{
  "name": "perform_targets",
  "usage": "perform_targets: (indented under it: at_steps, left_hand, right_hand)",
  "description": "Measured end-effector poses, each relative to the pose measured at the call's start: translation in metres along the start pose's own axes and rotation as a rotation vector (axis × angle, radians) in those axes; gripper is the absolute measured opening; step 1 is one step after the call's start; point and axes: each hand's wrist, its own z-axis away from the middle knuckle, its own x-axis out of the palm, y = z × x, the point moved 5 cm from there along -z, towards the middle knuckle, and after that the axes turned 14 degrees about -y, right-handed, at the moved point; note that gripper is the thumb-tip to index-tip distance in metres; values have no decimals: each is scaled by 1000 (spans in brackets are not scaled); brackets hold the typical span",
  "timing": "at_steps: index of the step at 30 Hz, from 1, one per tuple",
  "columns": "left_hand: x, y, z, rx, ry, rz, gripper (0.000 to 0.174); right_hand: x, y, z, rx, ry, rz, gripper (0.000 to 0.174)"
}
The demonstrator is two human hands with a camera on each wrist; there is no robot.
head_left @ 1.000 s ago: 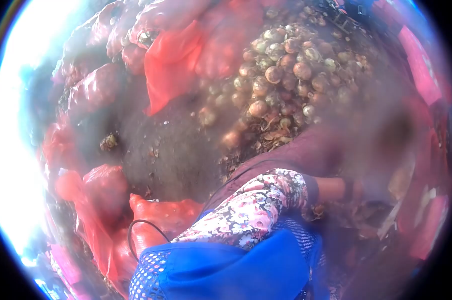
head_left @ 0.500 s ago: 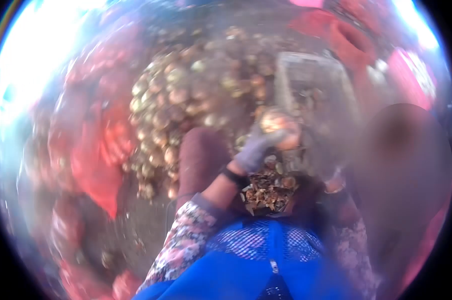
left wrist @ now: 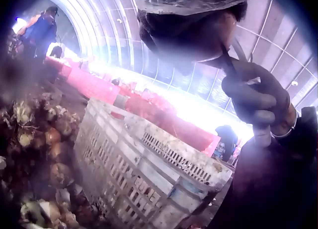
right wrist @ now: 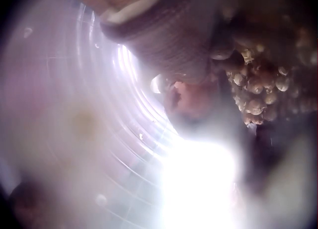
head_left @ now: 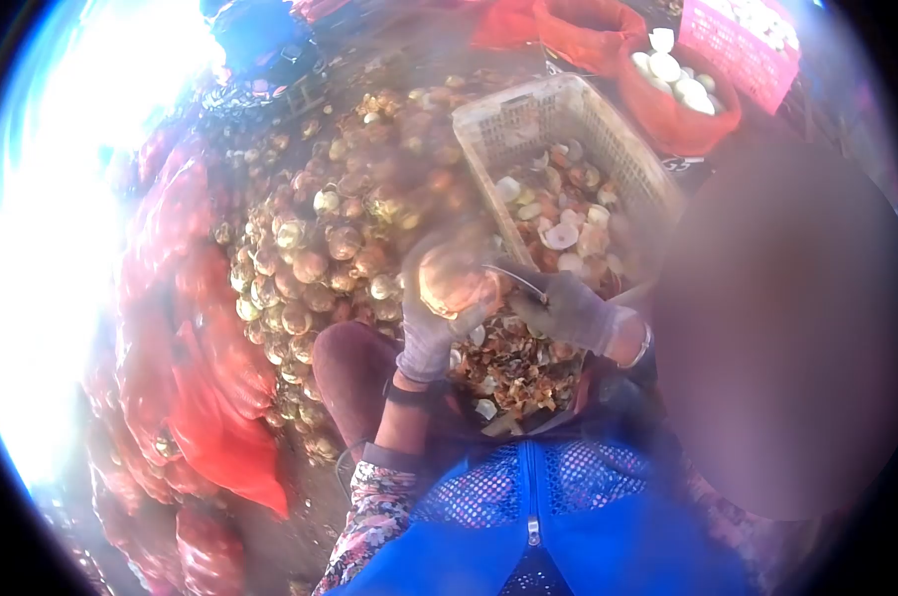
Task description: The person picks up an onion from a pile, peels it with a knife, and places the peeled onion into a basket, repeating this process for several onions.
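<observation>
In the head view the gloved left hand (head_left: 428, 333) holds a large brown onion (head_left: 457, 282) in front of the body. The gloved right hand (head_left: 566, 310) grips a knife (head_left: 517, 276), its blade beside the onion's right side. In the left wrist view the right hand (left wrist: 256, 92) has its fingers curled round the dark knife (left wrist: 227, 61). The right wrist view is blurred and shows a glove (right wrist: 171, 40) near a reddish onion surface (right wrist: 196, 98).
An onion pile (head_left: 310, 263) spreads at the left, beside red net bags (head_left: 206, 397). A plastic crate (head_left: 489, 199) with peeled pieces stands ahead. Red tubs, one with white onions (head_left: 679, 79), are at the back right. Dry skins (head_left: 524, 372) lie below the hands.
The view has swung round to bring both hands and the crate into sight. The left hand with the onion has come closer to the body, and the right hand has met it with the knife.
</observation>
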Motion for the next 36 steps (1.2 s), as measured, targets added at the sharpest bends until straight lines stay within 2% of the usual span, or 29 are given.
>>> perform_targets:
  at_steps: [2, 4, 6, 9, 11, 14, 17, 18, 20, 23, 25, 26, 29, 32, 35, 36]
  left_hand:
    - [-3, -3, -2, 47, -12, -105, 99]
    - [1, 5, -3, 96, -35, -175, 94]
    - [5, 15, -4, 130, -73, -276, 90]
    - [4, 16, -3, 182, -81, -461, 85]
    - [3, 13, -2, 237, -64, -551, 83]
    - [8, 9, -1, 205, -65, -555, 82]
    - [5, -5, 4, 138, -78, -513, 80]
    - [6, -2, 4, 53, -38, -490, 76]
    - [4, -6, 5, -16, -41, -245, 79]
    - [-1, -17, 8, -95, -59, 43, 81]
    - [-9, -32, 8, -107, -76, 223, 80]
    - [-12, -40, 8, -93, -101, 260, 78]
    - [-3, -27, 9, -80, -69, 191, 49]
    - [13, -15, 12, -137, -70, 328, 58]
    - [18, -7, 10, -186, -133, 418, 70]
    - [18, -7, 8, -152, -132, 294, 80]
  right_hand:
    - [3, 4, 0, -109, 30, -94, 57]
    - [-3, -6, 2, 13, -80, -82, 59]
    - [-3, -9, 2, 55, -128, -56, 62]
    - [5, 1, -2, 82, -141, 2, 65]
    - [11, 14, -5, 207, -200, 31, 67]
    - [16, 21, -7, 103, -116, 182, 66]
    - [20, 24, -13, 72, -129, 273, 55]
    - [18, 25, -14, 144, -157, 256, 55]
    - [13, 22, -13, 283, -221, 223, 54]
    - [10, 21, -12, 294, -218, 132, 54]
    - [9, 23, -12, 206, -181, 248, 55]
    - [8, 24, -12, 162, -162, 306, 56]
    - [8, 29, -14, 120, -209, 339, 61]
    - [-1, 13, -12, 142, -190, 264, 60]
    - [4, 23, -15, 119, -193, 208, 56]
    - [3, 21, -14, 115, -162, 236, 51]
